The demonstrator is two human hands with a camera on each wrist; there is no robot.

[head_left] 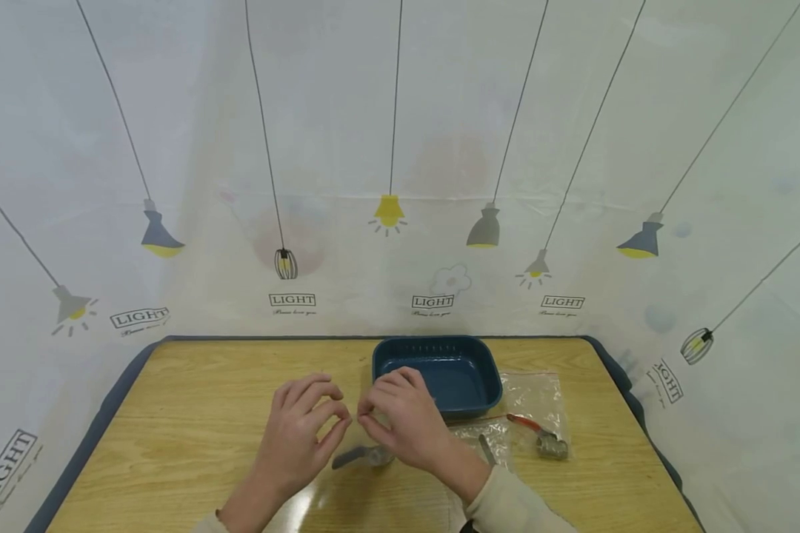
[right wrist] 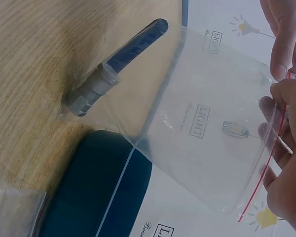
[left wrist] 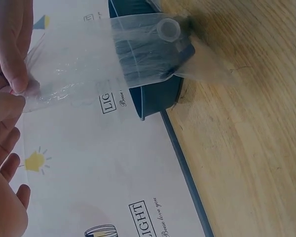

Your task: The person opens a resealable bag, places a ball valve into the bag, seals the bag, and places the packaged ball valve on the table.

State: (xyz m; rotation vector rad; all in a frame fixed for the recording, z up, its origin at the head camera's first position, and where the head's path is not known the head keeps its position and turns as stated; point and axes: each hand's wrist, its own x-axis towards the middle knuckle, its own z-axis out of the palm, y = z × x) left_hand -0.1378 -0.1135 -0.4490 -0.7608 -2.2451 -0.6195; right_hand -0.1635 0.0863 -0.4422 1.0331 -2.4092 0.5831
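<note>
A clear zip-lock bag (right wrist: 187, 108) with a red strip along its mouth hangs between my two hands. My left hand (head_left: 300, 429) pinches its top edge between thumb and index finger. Beside it, my right hand (head_left: 407, 418) pinches the same edge, fingertips close to the left ones. Down in the bag lies a grey metal valve (right wrist: 91, 91) with a blue lever handle (right wrist: 138, 45). The head view barely shows the plastic, but the valve (head_left: 378, 454) appears below the hands. Whether the zip is closed I cannot tell.
Behind my right hand stands a dark blue tray (head_left: 496, 392). To the right lies another clear bag (head_left: 536, 392) with a red-handled valve (head_left: 550, 446). A grey handle (head_left: 487, 449) shows beside my right wrist. The wooden table (head_left: 173, 414) meets a lamp-printed sheet (head_left: 347, 148).
</note>
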